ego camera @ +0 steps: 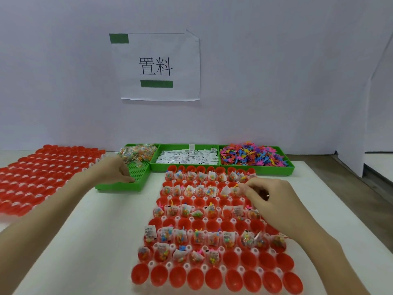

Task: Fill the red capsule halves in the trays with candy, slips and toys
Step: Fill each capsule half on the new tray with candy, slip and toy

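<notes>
The right hand (pixel 269 201), right of centre in the frame, has its fingers (pixel 251 189) curled and drawn together over the second filled row of the tray; they seem to pinch something small at a packet there, though what it is I cannot tell. The left hand (pixel 116 170), at centre left, reaches to the near edge of the green perforated plastic bin (pixel 127 184), its fingers loosely bent, thumb and forefinger close together and touching the bin floor; whether they hold anything I cannot tell.

One white plastic tray of red capsule halves (pixel 212 275) lies directly under the right hand, filling the lower centre. Its rows alternate: five rows carry clear candy packets, white slips and small coloured toys, the last only five cups full, and rows of bare red cups lie between them, with nine bare cups in the nearest row. The capsule halves being worked sit right at the right fingertips.

Three green bins stand side by side at the upper edge of the tray: clear-wrapped candy packets (pixel 138 153) at left, white paper slips (pixel 187 157) in the middle, and a heap of pink, blue, yellow and orange plastic toys (pixel 253 155) at right. A second tray of red capsule halves (pixel 42 177) lies at far left. One white paper sign with black characters (pixel 156 67) hangs on the wall above.
</notes>
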{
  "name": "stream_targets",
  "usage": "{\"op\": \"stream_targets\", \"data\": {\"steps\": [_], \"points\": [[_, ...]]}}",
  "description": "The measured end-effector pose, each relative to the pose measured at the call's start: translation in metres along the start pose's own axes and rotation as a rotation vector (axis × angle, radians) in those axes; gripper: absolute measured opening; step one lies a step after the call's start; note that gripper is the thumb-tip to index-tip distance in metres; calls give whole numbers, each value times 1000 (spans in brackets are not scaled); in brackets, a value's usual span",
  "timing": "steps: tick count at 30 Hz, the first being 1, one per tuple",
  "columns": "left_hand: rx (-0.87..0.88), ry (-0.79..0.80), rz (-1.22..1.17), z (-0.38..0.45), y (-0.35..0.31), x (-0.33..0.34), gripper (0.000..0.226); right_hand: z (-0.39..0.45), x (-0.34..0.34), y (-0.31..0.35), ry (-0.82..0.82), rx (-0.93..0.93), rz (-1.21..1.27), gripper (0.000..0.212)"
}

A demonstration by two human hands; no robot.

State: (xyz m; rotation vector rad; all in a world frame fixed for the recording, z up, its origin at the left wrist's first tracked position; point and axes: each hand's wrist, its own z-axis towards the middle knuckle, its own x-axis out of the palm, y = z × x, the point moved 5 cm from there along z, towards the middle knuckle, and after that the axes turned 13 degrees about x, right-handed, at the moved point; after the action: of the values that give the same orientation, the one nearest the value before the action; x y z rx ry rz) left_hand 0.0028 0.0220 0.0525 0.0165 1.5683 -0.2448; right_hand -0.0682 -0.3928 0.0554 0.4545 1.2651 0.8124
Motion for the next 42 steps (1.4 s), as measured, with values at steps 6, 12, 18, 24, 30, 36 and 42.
{"op": "stream_targets", "data": {"steps": [6, 12, 18, 24, 30, 36, 42], "points": [[-19, -29, 59, 8, -3, 1, 4, 2, 2, -4, -6, 18, -14, 24], [-35, -193, 83, 2, -4, 3, 10, 1, 1, -1, -13, 16, -2, 26], [121, -614, -112, -9, -44, -18, 6, -1, 1, 1, -8, 18, -25, 26], [329, -824, -664, -36, -127, -16, 9, -1, 2, 1, -9, 16, -46, 31], [447, -704, -825, -55, -163, 10, 22, -3, 3, 4, -2, 0, -41, 55], [422, -758, -706, -67, -143, 17, 24, -5, 3, 9, 4, -7, -25, 34], [396, -757, -756, -68, -132, 19, 24, -6, 8, 20, -15, 38, 38, 15]]}}
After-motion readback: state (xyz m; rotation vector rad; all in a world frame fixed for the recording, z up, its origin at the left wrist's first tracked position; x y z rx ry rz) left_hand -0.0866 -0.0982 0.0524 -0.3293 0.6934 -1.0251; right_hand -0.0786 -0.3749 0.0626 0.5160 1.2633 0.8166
